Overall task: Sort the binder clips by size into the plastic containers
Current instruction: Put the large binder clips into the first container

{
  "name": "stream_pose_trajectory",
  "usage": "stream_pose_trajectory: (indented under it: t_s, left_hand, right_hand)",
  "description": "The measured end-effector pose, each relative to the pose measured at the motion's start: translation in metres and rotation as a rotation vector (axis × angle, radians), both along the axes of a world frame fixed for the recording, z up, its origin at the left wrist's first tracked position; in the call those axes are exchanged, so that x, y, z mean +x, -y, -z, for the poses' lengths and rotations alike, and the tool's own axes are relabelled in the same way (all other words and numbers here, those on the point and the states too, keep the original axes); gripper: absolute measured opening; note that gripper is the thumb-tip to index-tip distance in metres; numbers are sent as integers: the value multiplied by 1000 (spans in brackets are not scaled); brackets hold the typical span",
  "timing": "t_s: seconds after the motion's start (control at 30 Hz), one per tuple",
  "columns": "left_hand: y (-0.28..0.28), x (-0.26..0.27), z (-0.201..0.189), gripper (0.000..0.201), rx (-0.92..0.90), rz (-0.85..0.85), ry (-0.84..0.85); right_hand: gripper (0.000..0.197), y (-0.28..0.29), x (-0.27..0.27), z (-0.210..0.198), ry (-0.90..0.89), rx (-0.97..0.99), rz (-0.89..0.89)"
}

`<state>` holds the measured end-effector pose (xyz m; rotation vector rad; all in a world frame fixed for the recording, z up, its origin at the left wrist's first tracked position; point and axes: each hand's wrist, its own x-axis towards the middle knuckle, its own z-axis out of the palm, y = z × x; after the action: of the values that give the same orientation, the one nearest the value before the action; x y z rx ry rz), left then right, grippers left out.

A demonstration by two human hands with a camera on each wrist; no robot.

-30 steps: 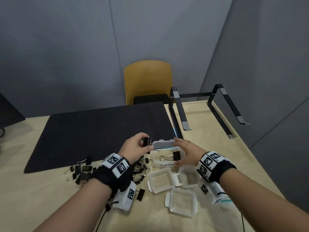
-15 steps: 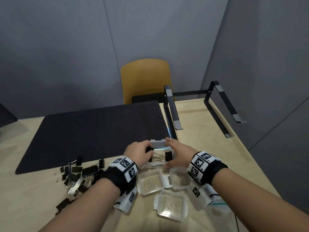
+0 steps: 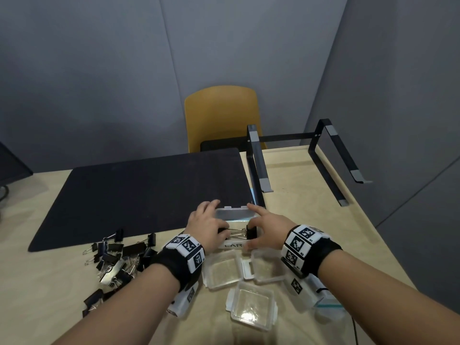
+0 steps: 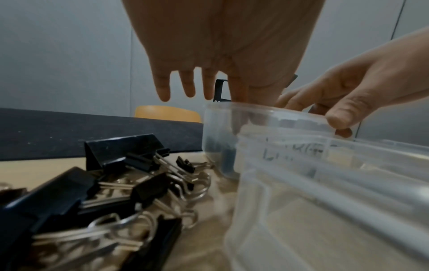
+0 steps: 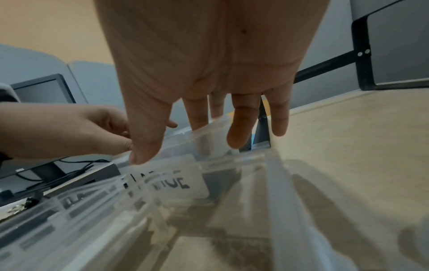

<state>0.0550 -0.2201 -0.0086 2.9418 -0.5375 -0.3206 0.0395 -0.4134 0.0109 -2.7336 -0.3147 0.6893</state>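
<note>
left hand: fingers extended, touching hinged lid | right hand: fingers extended on lid, thumb at front rim | labelled container: on table, between hands, holds two large binder clips | loose clip pile: left of containers

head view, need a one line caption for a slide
Both hands, left hand and right hand, at the clear plastic container labelled large, black binder clips piled beside.

Both hands, left and right, flank the labelled container, whose raised lid blocks its far side. A clip pile crowds the left approach; three open containers stand just in front. The black mat behind lies bare, and a metal stand borders its right edge on the table.
</note>
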Motion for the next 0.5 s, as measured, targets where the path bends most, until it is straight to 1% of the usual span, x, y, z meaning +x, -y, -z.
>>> stream_pose_trajectory:
  t_s: [0.07,0.1,0.2,0.27,0.37,0.47,0.5]
  left_hand:
    - [-2,0,3,30,12,-24,-95]
    - [-4,0,4,31,10,-38,-130]
    - [-7,-1,4,33,3,-49,-170]
    - [-7,-1,1,34,-25,-44,-172]
    - [-11,-3,-1,32,-161,-84,-144]
    - [-23,-8,-1,30,-368,-188,-115]
    - [-29,-10,-1,30,-412,-214,-99]
  right_hand:
    - [48,-1,-1,-3,-15,-50,-30]
    - [48,-1,-2,-4,-20,-75,-44]
    - [53,-1,-2,-4,-26,-124,-66]
    - [51,-2,-1,-4,-26,-128,-72]
    - [47,-2,-1,-4,-26,-112,-73]
    - [46,0,-1,-2,-34,-88,-70]
    - [46,-1,-1,-2,-33,-86,-74]
